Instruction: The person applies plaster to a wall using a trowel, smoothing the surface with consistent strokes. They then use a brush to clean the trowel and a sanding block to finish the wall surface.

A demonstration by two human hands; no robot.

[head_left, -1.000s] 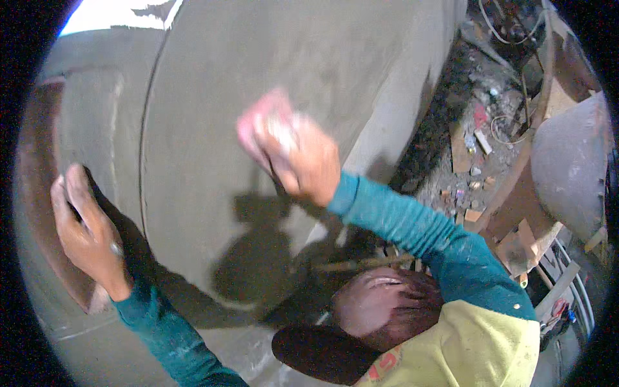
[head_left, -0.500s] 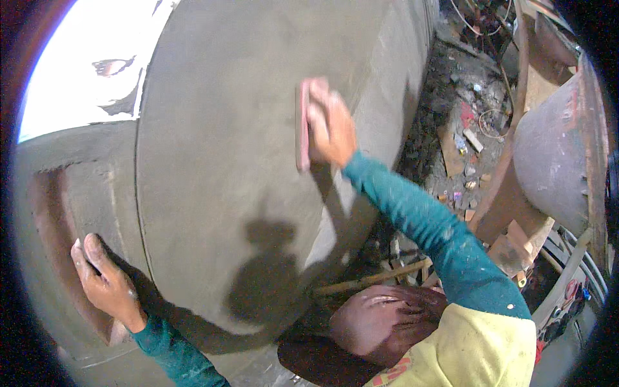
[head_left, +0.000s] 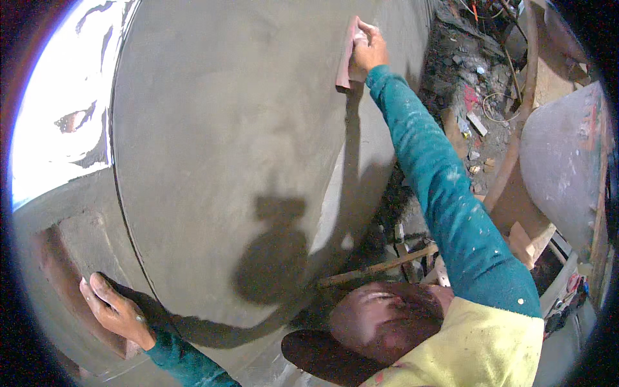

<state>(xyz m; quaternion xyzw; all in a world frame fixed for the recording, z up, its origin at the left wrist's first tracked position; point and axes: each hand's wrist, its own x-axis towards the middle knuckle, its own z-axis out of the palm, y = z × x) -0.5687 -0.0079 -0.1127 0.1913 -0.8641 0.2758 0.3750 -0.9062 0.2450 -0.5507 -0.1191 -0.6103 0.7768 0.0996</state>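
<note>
A wide wall of smooth grey plaster [head_left: 213,116] fills the middle of the view. High on its right side, my right hand [head_left: 371,50] grips a long, flat pinkish float [head_left: 343,68], whose face is against or very close to the plaster. The hand hides part of the float's back. At the lower left, my left hand [head_left: 117,315] holds nothing; its fingers are apart at the edge of a shallow recess [head_left: 68,277] with a reddish-brown side. Whether its fingertips press on the surface I cannot tell.
A thin dark groove [head_left: 122,206] runs down the plaster on the left, beside a glaring white patch [head_left: 48,116]. Rubble [head_left: 461,77] covers the ground at right, near a large grey rounded container [head_left: 561,161]. A wooden stick [head_left: 380,266] lies low beside the wall.
My right hand has carried the float up and to the right across the plaster, straightening the arm. The view has shifted, so my left hand and the recess appear lower.
</note>
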